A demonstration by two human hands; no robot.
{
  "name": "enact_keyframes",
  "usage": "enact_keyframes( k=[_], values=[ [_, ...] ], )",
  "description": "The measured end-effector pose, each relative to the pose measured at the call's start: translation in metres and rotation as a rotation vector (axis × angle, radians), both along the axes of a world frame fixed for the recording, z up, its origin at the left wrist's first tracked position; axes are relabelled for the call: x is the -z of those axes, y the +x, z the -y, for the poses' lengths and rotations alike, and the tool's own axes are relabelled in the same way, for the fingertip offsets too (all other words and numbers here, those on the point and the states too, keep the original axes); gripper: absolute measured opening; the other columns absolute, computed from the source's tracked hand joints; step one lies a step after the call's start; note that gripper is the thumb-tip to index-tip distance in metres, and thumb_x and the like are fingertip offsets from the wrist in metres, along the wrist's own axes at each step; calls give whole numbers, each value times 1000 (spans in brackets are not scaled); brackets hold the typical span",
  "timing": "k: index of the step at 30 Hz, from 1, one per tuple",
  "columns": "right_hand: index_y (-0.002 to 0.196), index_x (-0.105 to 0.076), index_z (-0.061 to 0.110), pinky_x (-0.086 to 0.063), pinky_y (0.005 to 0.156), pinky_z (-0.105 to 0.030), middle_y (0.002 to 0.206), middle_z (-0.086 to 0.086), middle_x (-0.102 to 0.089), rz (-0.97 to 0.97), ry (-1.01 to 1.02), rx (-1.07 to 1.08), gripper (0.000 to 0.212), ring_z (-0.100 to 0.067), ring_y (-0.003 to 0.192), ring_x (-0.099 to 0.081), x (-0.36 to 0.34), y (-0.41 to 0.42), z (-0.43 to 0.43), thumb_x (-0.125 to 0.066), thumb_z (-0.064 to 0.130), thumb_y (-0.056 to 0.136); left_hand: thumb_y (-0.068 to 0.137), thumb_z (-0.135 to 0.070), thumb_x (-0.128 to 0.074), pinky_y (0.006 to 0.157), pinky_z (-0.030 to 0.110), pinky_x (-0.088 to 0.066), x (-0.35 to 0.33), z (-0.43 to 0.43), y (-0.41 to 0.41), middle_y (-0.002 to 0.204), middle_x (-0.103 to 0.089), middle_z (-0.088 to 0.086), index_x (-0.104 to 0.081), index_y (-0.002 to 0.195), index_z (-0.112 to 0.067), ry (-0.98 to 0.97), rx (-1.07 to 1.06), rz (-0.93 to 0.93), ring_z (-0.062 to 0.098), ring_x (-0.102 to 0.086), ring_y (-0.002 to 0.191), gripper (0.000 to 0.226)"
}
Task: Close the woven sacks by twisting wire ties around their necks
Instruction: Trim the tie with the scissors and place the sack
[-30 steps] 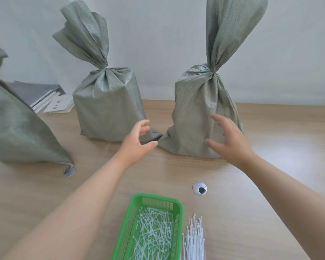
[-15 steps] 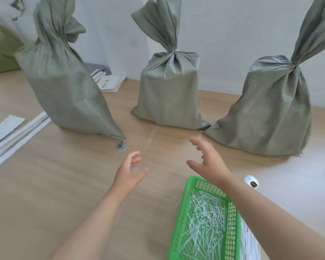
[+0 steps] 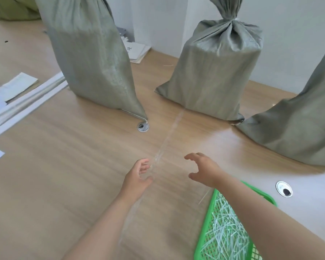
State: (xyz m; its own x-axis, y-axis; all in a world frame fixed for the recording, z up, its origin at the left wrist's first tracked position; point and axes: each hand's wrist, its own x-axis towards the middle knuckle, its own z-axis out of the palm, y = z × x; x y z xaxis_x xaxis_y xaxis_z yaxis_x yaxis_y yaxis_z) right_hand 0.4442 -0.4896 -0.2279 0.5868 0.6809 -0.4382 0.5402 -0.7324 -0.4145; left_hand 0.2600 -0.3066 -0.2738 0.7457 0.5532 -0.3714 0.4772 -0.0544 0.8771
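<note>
Hovering above the wooden table (image 3: 54,184), the left hand (image 3: 138,178) and right hand (image 3: 203,171) face each other, a gap between them; fingers loosely curled, both holding nothing. The right forearm crosses a green basket (image 3: 206,222) filled with white wire ties (image 3: 225,229). Beyond the hands stand three woven sacks: the left sack (image 3: 90,59) and the right sack (image 3: 298,128), necks out of view, and the middle sack (image 3: 218,72) — its neck gathered tight. A round cable port (image 3: 143,127) sits at the left sack's corner; papers (image 3: 17,85) lie far left.
</note>
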Motion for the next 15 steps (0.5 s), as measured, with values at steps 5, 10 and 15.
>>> enact_keyframes(
  k=[5,10,15],
  values=[
    [135,-52,29,-50,92,-32,128,1,-57,12,-221,-150,59,-21,117,-57,9,4,16,-68,19,79,79,4,-70,89,15,-46,17,42,20,109,-64,-15,-60,108,-40,-7,84,-2,3,-61,105,53],
    [121,-63,25,-52,80,-32,120,-2,-64,125,-496,-346,42,-27,110,-64,20,-6,15,-65,12,80,76,-4,-75,85,7,-43,28,92,29,107,-70,-9,-68,109,-26,33,269,-16,-3,-62,96,41],
    [120,-65,19,-44,76,-33,123,-5,-66,288,-609,-449,35,-27,112,-65,28,-15,8,-69,14,85,66,-24,-68,84,20,-49,31,105,25,96,-70,-13,-62,93,-44,18,246,-12,6,-63,89,34]
  ],
)
